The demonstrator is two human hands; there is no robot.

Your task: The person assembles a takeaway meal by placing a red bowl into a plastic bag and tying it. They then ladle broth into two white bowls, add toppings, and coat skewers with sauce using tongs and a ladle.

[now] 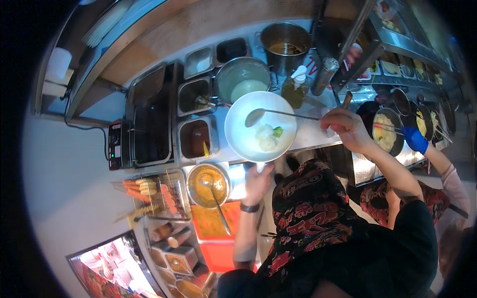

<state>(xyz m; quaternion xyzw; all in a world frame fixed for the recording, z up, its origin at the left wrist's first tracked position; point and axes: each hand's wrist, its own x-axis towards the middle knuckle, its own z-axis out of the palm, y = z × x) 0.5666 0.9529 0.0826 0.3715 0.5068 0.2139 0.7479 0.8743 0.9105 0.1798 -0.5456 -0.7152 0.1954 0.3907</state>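
A white bowl-shaped pan [238,143] with a short white handle is held over the counter's front edge. My left hand [258,183] grips that handle from below. Inside the pan lie pale rounded food pieces [267,143] and a small green piece [278,131], perhaps broccoli. Across the pan's upper half reaches a long-handled metal ladle [255,117]. Its handle leads right into my right hand [346,128], whose fingers are closed around it. Just behind the pan, a deep metal pot [243,74] holds cloudy pale liquid.
Metal wells [195,139], a spray bottle [294,87] and a dark-liquid pot [286,39] line the counter. To the left stand an orange mixture bowl [203,178] and a skewer tray [175,186]. At right, a co-worker's blue-gloved hand [415,140] works over a frying pan [395,147].
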